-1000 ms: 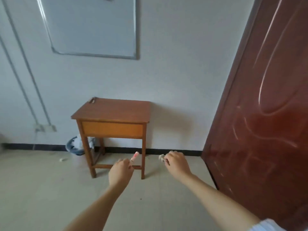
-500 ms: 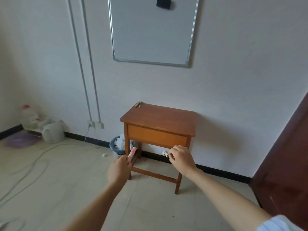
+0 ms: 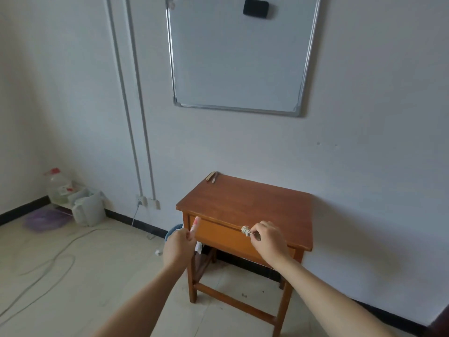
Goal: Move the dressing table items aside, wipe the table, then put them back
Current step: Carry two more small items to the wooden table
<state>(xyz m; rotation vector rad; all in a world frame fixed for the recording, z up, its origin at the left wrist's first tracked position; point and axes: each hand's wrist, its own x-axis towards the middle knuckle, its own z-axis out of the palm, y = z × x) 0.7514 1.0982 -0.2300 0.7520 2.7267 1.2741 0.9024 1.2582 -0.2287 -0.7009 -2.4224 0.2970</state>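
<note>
Red cap, red label: is that plastic jug (image 3: 57, 183) at the far left showing any words? the first is asking.

Its print is coming out too small to read, the second is answering. It is standing by the wall, with a white tub (image 3: 88, 210) just beside it and a purple bag (image 3: 45, 221) lying in front. A grey cable (image 3: 48, 259) is trailing over the floor toward a wall socket (image 3: 139, 202).

What is the left hand doing?

The left hand (image 3: 178, 246) is curling round a small tube (image 3: 195, 224), whose pink tip is sticking up above the fist, before the table's left front corner. A blue bin (image 3: 173, 231) is peeking out behind that hand.

Where is the table standing?

The wooden table (image 3: 243, 203) is standing against the white wall, under a whiteboard (image 3: 238, 57) that is carrying a black eraser (image 3: 255, 8). A small wooden thing (image 3: 212, 176) is lying on its back left corner; I am not making out what it is.

And the right?

The right hand (image 3: 268, 239) is hovering before the table's front edge, its fingertips pinching a small pale object (image 3: 246, 231), too blurred to name. Any lettering on either held thing is too small to read. A dark brown door (image 3: 441, 319) is edging into the bottom right corner.
</note>
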